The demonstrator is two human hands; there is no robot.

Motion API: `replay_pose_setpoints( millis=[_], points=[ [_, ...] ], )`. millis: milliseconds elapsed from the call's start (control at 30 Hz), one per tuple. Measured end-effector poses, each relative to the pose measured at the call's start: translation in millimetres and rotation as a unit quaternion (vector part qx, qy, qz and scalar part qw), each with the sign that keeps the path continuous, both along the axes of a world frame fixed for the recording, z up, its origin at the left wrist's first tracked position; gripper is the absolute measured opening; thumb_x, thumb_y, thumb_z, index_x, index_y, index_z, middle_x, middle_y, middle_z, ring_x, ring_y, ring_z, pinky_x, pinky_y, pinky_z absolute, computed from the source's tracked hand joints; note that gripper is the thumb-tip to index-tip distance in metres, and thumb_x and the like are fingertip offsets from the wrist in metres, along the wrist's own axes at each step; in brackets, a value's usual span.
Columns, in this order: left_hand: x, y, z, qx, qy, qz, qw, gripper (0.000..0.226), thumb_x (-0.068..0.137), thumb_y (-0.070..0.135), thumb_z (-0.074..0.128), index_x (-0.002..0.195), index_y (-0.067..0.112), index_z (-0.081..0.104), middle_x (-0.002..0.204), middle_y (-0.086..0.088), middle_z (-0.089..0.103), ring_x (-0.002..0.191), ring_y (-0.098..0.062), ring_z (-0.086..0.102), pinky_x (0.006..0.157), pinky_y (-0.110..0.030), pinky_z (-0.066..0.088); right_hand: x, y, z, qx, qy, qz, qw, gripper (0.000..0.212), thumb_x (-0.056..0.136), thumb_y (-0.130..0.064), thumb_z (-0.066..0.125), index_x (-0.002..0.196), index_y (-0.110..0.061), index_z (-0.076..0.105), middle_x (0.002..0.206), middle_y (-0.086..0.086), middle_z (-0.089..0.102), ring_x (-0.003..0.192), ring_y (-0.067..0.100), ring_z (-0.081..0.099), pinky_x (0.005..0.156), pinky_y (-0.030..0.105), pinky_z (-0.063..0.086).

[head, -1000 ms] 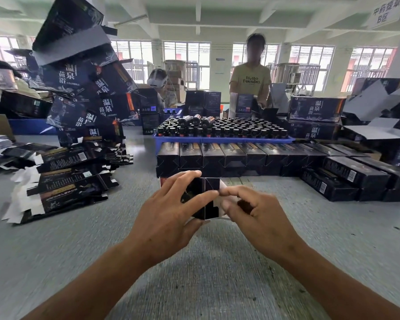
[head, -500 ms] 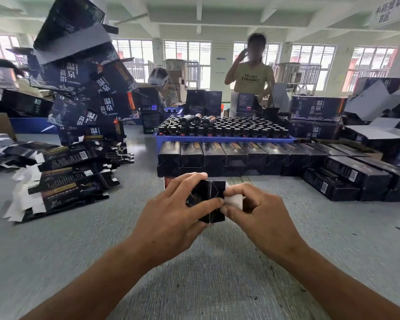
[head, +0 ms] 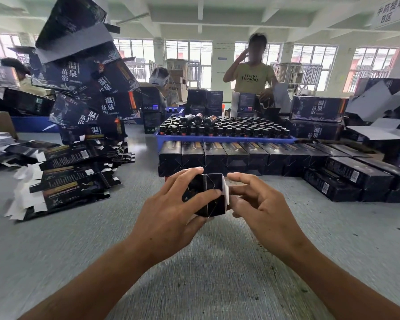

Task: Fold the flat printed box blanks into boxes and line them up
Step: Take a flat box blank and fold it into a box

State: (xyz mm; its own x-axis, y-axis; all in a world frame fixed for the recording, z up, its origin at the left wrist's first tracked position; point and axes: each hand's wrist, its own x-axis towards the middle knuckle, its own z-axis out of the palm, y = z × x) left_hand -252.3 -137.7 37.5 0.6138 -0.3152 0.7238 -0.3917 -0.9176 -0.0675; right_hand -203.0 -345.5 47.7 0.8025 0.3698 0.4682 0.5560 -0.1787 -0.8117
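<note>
Room: big workshop with windows all along the back wall, grey felt-looking table [head: 56,245] taking up most of the view.
Box in hand: small black printed box [head: 208,195], end facing the camera, held up over the table just in front of the finished row. White flap [head: 225,192] sticking out on its right edge.
Left hand: left hand [head: 171,218] wrapped around the box's left side, fingers over the top, thumb pressed across the front face.
Right hand: right hand [head: 263,211] right next to the flap, fingers curled and loosely spread. Honestly can't tell if it's pinching the flap or just touching it.
Finished boxes: row of folded boxes [head: 236,155] lined up side by side behind the hands, with more boxes lying flat [head: 356,179] off to the right.
Blanks: messy pile of flat blanks [head: 65,179] on the left of the table.
Other stuff: blue tray of dark bottles [head: 224,130] behind the row, leaning stack of bigger printed cartons [head: 88,88] on the left.
People: person in a yellow shirt [head: 252,77] standing across the table, one hand raised to their head.
</note>
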Motion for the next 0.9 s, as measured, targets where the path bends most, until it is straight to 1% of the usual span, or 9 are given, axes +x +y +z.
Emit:
replay_pose_setpoints(
  millis=[100, 200, 300, 400, 467, 633, 767, 833, 900],
  points=[
    [-0.2, -2.5, -1.3, -0.031, 0.002, -0.009, 0.999, 0.072, 0.081, 0.042, 0.069, 0.146, 0.025, 0.04, 0.148, -0.004, 0.048, 0.133, -0.024, 0.049, 0.085, -0.041, 0.06, -0.4, 0.9, 1.1, 0.005, 0.008, -0.01, 1.0, 0.029, 0.094, -0.03, 0.068, 0.119, -0.043, 0.061, 0.105, -0.021, 0.073, 0.092, -0.001, 0.07, 0.073, 0.018, 0.057],
    [-0.3, -6.5, -1.7, -0.043, 0.002, -0.013, 0.999, 0.089, 0.078, 0.041, 0.079, 0.151, 0.019, 0.033, 0.146, 0.003, 0.047, 0.132, -0.016, 0.046, 0.094, -0.028, 0.05, -1.1, 2.6, 1.2, 0.015, 0.025, 0.01, 1.0, 0.021, 0.093, -0.025, 0.07, 0.108, -0.038, 0.067, 0.097, -0.023, 0.074, 0.088, -0.001, 0.071, 0.071, 0.014, 0.055],
    [-0.3, -7.7, -2.2, -0.053, 0.006, -0.009, 0.999, 0.097, 0.074, 0.039, 0.085, 0.152, 0.017, 0.032, 0.145, 0.003, 0.048, 0.132, -0.015, 0.046, 0.097, -0.026, 0.044, -0.6, 1.7, 1.9, 0.032, 0.044, 0.025, 0.998, 0.018, 0.092, -0.018, 0.072, 0.106, -0.029, 0.073, 0.094, -0.017, 0.076, 0.086, 0.002, 0.072, 0.07, 0.013, 0.054],
    [-0.9, -9.2, -1.8, -0.052, -0.003, -0.011, 0.999, 0.094, 0.075, 0.045, 0.08, 0.152, 0.016, 0.033, 0.145, 0.005, 0.048, 0.132, -0.013, 0.046, 0.098, -0.025, 0.044, -0.6, 1.7, 1.9, 0.045, 0.04, 0.015, 0.998, 0.016, 0.089, -0.013, 0.074, 0.099, -0.025, 0.076, 0.087, -0.013, 0.077, 0.079, 0.001, 0.072, 0.066, 0.01, 0.051],
    [-0.8, -10.7, -1.5, -0.047, -0.009, -0.013, 0.999, 0.092, 0.077, 0.049, 0.075, 0.152, 0.016, 0.034, 0.144, 0.006, 0.047, 0.132, -0.013, 0.045, 0.099, -0.023, 0.042, 0.0, 2.4, 0.8, 0.04, 0.028, -0.006, 0.999, 0.014, 0.087, -0.013, 0.076, 0.096, -0.024, 0.077, 0.084, -0.011, 0.077, 0.076, 0.003, 0.072, 0.065, 0.012, 0.052],
    [-0.3, -11.2, -2.1, -0.042, -0.005, -0.011, 0.999, 0.09, 0.079, 0.053, 0.071, 0.151, 0.015, 0.034, 0.144, 0.003, 0.051, 0.133, -0.013, 0.046, 0.103, -0.023, 0.04, -0.1, 2.9, 0.0, 0.027, 0.022, -0.027, 0.999, 0.014, 0.087, -0.015, 0.077, 0.098, -0.023, 0.076, 0.087, -0.01, 0.078, 0.082, 0.006, 0.074, 0.074, 0.021, 0.059],
    [0.3, -9.2, -2.3, -0.046, -0.011, -0.013, 0.999, 0.088, 0.078, 0.052, 0.072, 0.15, 0.013, 0.038, 0.144, 0.003, 0.051, 0.133, -0.013, 0.046, 0.102, -0.022, 0.04, -0.6, -0.4, 3.7, 0.016, 0.03, 0.005, 0.999, 0.014, 0.089, -0.016, 0.075, 0.102, -0.022, 0.075, 0.09, -0.013, 0.077, 0.081, 0.0, 0.072, 0.067, 0.011, 0.053],
    [0.6, -8.7, -2.5, -0.048, -0.015, -0.016, 0.999, 0.088, 0.078, 0.05, 0.075, 0.15, 0.013, 0.039, 0.145, 0.003, 0.051, 0.133, -0.013, 0.046, 0.102, -0.023, 0.042, 0.1, -2.3, 4.7, 0.015, 0.039, 0.017, 0.999, 0.016, 0.09, -0.018, 0.074, 0.105, -0.022, 0.074, 0.092, -0.014, 0.077, 0.082, 0.001, 0.072, 0.067, 0.01, 0.052],
    [0.9, -7.9, -2.3, -0.045, -0.017, -0.022, 0.999, 0.087, 0.078, 0.047, 0.076, 0.149, 0.012, 0.039, 0.146, 0.002, 0.051, 0.135, -0.014, 0.045, 0.103, -0.026, 0.044, -0.3, -2.5, 4.5, 0.009, 0.04, 0.015, 0.999, 0.026, 0.087, -0.031, 0.076, 0.112, -0.027, 0.071, 0.095, -0.016, 0.076, 0.086, 0.001, 0.072, 0.068, 0.012, 0.053]
  ],
)
